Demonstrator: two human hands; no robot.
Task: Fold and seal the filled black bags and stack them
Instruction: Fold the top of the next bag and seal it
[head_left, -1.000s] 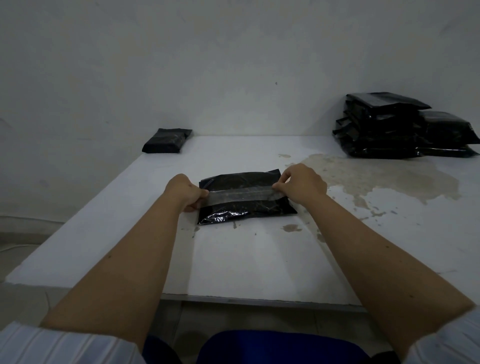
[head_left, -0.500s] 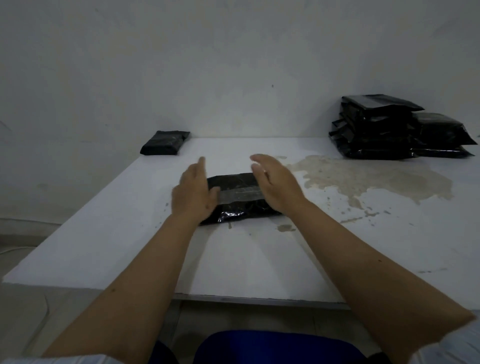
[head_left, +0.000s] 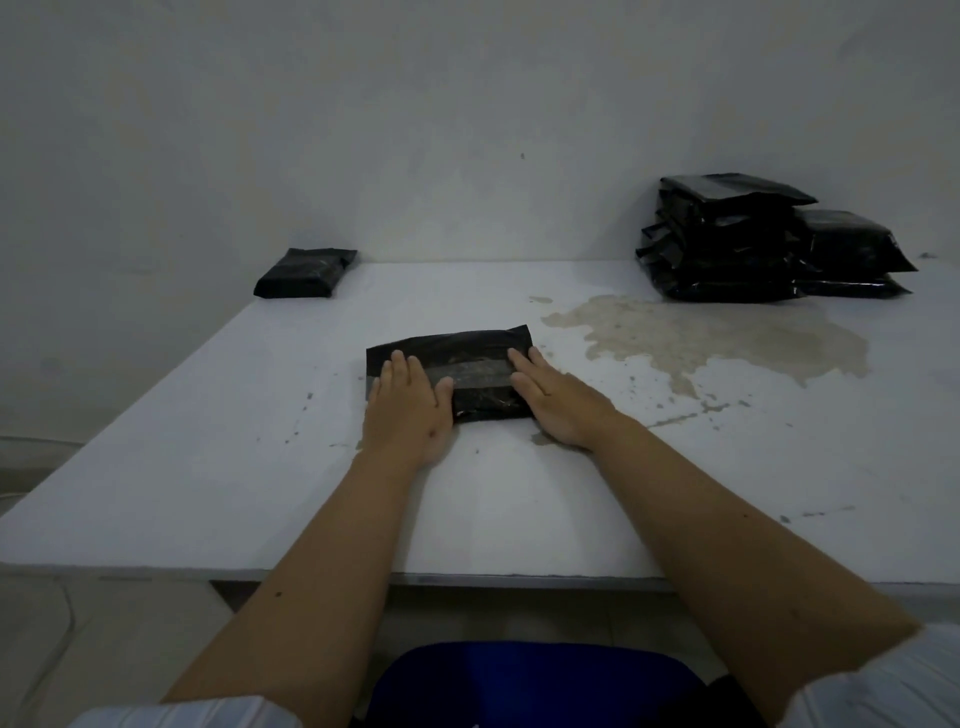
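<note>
On one black bag (head_left: 457, 358), left hand (head_left: 408, 410) and right hand (head_left: 558, 402) press flat, fingers spread.

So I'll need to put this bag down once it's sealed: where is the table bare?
Bare: between the lone bag at far left and the stack; also the near edge beside both forearms. Crowded: the far right corner.

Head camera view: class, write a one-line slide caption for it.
Both hands, left and right, press flat on a taped black bag on the white table.
</note>
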